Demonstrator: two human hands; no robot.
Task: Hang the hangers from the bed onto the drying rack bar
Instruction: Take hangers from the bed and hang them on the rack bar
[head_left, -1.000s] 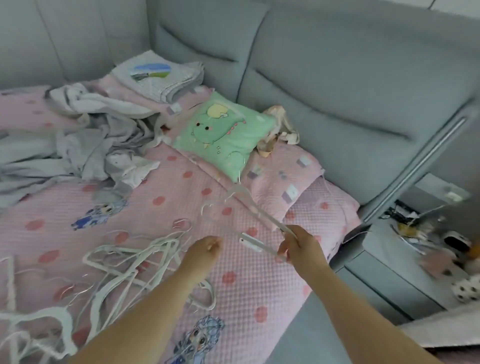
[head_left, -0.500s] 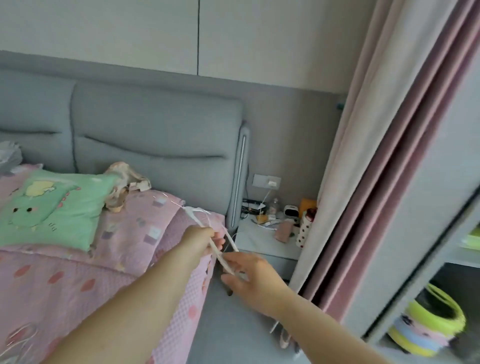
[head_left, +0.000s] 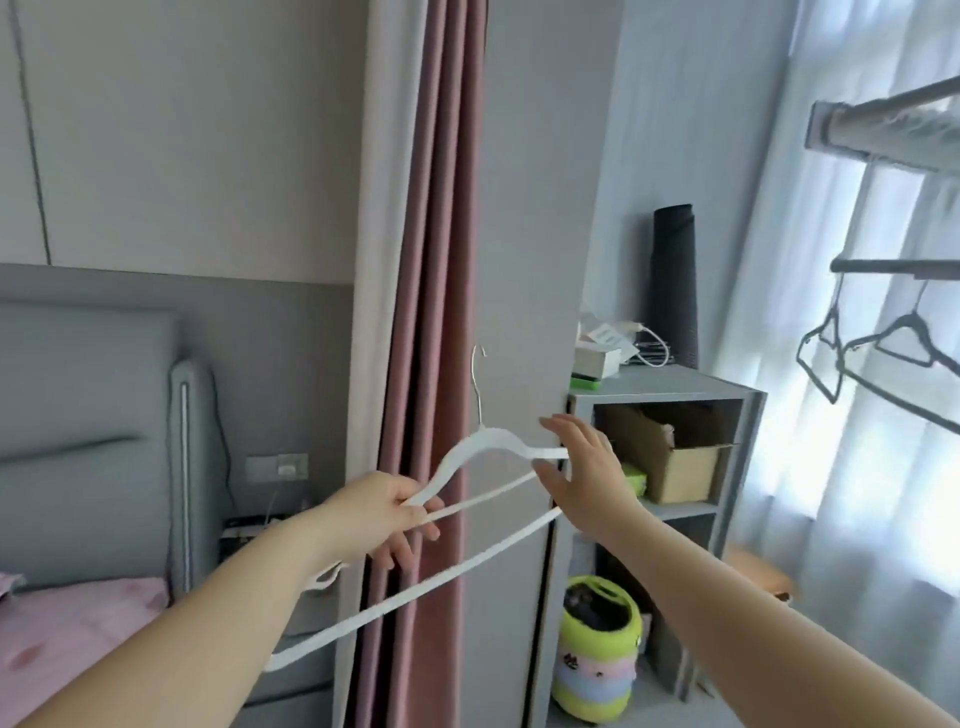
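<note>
A white hanger (head_left: 493, 437) with a thin metal hook is held level in front of me. My left hand (head_left: 387, 514) grips its left end, fingers curled round the strips. My right hand (head_left: 582, 467) has straight, spread fingers, and the hanger's right end lies between thumb and fingers. A second white hanger (head_left: 415, 590) slants below, from under my left forearm towards my right wrist. The drying rack bar (head_left: 893, 266) runs at the far right, apart from both hands, with dark hangers (head_left: 826, 358) on it. A corner of the pink bed (head_left: 78, 623) shows at lower left.
A pink and cream curtain (head_left: 436, 312) and a grey wardrobe panel (head_left: 530, 260) stand straight ahead. To the right is a grey shelf unit (head_left: 743, 405) holding a cardboard box (head_left: 680, 462). A striped bin (head_left: 597, 639) sits on the floor. An upper rack frame (head_left: 883, 124) hangs overhead.
My view has swung right from the bed to the wardrobe and drying rack. Both hands have carried the white hangers up and right, and my right hand's fingers have straightened.
</note>
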